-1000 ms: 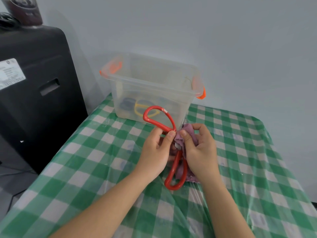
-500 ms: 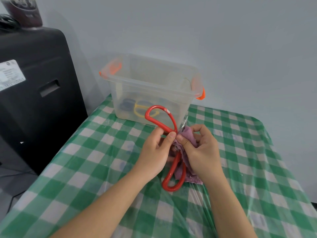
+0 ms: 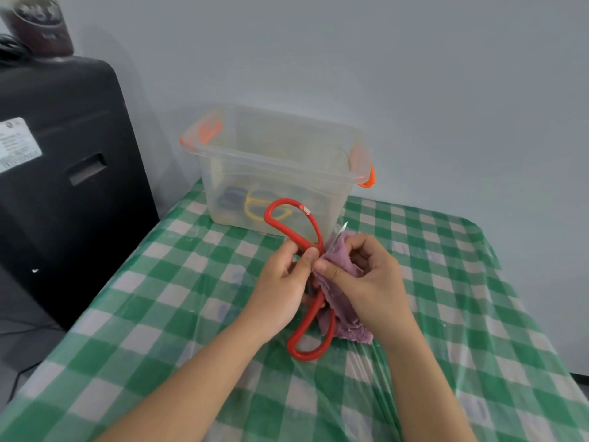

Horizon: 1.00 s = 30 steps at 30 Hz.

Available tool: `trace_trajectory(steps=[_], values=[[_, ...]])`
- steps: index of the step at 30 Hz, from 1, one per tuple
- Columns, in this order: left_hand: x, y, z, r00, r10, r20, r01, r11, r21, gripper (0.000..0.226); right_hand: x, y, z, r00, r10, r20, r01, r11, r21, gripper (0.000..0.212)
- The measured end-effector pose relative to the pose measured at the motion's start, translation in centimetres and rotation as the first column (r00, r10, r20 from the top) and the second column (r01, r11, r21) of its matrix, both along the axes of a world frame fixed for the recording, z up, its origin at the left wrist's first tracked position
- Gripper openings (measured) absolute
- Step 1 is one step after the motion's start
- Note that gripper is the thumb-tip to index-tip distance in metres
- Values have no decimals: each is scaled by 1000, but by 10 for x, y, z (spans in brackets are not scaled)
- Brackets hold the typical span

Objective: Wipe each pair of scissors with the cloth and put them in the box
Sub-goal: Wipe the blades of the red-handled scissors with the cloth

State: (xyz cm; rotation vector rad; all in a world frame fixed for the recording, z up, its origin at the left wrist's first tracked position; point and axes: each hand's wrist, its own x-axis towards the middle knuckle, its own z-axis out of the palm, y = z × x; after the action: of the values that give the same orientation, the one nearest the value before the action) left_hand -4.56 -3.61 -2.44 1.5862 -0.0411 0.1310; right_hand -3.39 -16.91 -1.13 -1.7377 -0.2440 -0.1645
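Observation:
My left hand point(image 3: 282, 282) pinches the red-handled scissors point(image 3: 310, 333) near the pivot, handles spread wide, one loop up toward the box and one down near the table. My right hand point(image 3: 366, 279) holds a purple cloth point(image 3: 338, 301) wrapped around the blades; only a metal tip point(image 3: 341, 229) sticks out above it. Behind them stands the clear plastic box point(image 3: 274, 151) with orange latches, open on top. Inside it lie yellow-handled scissors point(image 3: 258, 207) and blue-handled scissors point(image 3: 228, 199), seen dimly through the wall.
The table wears a green-and-white checked cloth point(image 3: 165, 301) under clear plastic. A large black case point(image 3: 63, 173) stands at the left beside the table, with a dark jar point(image 3: 38, 25) on top. A pale wall runs behind the box.
My right hand has slid the cloth along the blades, and the metal tip now shows above it. The scissors have shifted slightly; my left hand keeps its grip.

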Motion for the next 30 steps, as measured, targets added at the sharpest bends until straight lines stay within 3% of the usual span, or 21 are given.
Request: trace_trajectory(steps=[3, 9, 12, 15, 17, 19, 21, 25, 28, 30], values=[[-2, 0, 1, 999, -30, -21, 29, 999, -34, 22, 2, 3, -2, 999, -33, 9, 33, 999, 27, 23], [-3, -7, -4, 995, -46, -90, 50, 998, 48, 23, 5, 11, -10, 984, -159, 82, 160, 987, -14, 22], [-2, -9, -4, 999, -7, -32, 12, 989, 144, 16, 6, 13, -14, 977, -186, 104, 191, 981, -41, 21], [-2, -7, -3, 1000, -3, 13, 2, 991, 137, 15, 7, 11, -13, 987, -157, -45, 161, 980, 113, 16], [-2, -4, 0, 1000, -6, -4, 7, 994, 111, 15, 8, 6, -8, 975, -103, -198, 160, 940, 302, 8], [-3, 0, 3, 1000, 14, -11, -13, 998, 68, 14, 9, 0, -4, 966, -42, -256, 153, 888, 434, 13], [-3, 2, 3, 999, 39, -5, -38, 998, 52, 13, 9, -2, -4, 966, -34, -257, 137, 908, 396, 18], [-5, -2, 1, 999, 12, 41, -17, 992, 122, 14, 4, 6, -5, 989, -6, -151, 26, 991, 131, 17], [-4, -4, -1, 999, 17, 50, -23, 991, 134, 14, 1, 7, -5, 990, 75, -122, -61, 991, 117, 37], [-3, -4, -1, 998, 18, 57, -27, 988, 152, 15, 0, 7, -5, 993, 37, -114, -22, 992, 128, 35]])
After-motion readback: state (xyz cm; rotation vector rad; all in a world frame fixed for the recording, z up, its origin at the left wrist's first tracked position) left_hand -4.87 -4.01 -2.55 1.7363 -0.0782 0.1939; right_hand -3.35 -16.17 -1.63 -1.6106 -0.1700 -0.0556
